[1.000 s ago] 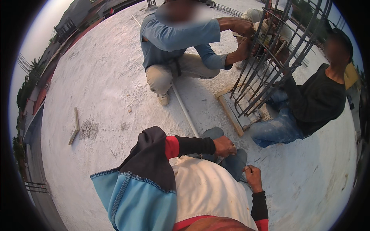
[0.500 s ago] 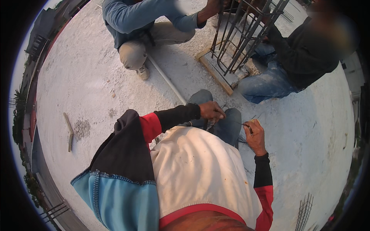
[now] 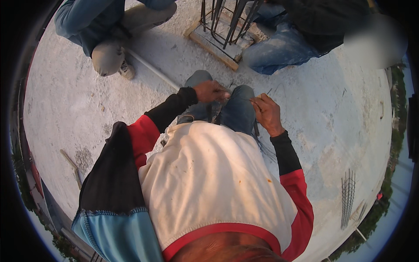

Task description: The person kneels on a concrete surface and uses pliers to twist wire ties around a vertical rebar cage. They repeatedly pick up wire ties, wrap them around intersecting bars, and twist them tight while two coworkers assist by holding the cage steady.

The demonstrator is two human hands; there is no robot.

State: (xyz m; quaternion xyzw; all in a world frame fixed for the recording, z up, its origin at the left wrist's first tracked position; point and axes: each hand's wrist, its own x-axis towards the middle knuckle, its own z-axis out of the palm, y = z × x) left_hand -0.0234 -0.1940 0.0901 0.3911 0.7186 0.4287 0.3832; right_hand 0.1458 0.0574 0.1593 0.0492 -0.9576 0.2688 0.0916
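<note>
My left hand point(image 3: 211, 91) is closed in a pinch above my knees, gripping a thin dark wire point(image 3: 241, 98). Across from it, my right hand point(image 3: 267, 114) pinches the same wire near my right knee. The strand runs between the two sets of fingertips, over my jeans point(image 3: 237, 109). Loose thin wires point(image 3: 267, 150) lie on the concrete beside my right thigh, partly covered by my leg and shirt.
Ahead, a rebar column cage point(image 3: 224, 22) rises from a wood-edged base point(image 3: 214, 48). Two people crouch on either side of it. A white pipe point(image 3: 152, 70) lies toward my left knee. A wood strip point(image 3: 72, 163) is at left; bundled rebar point(image 3: 348, 198) at right.
The whole view has shifted, so the cage and co-workers appear higher and further left. My two hands have stayed over my knees, still pinching the wire.
</note>
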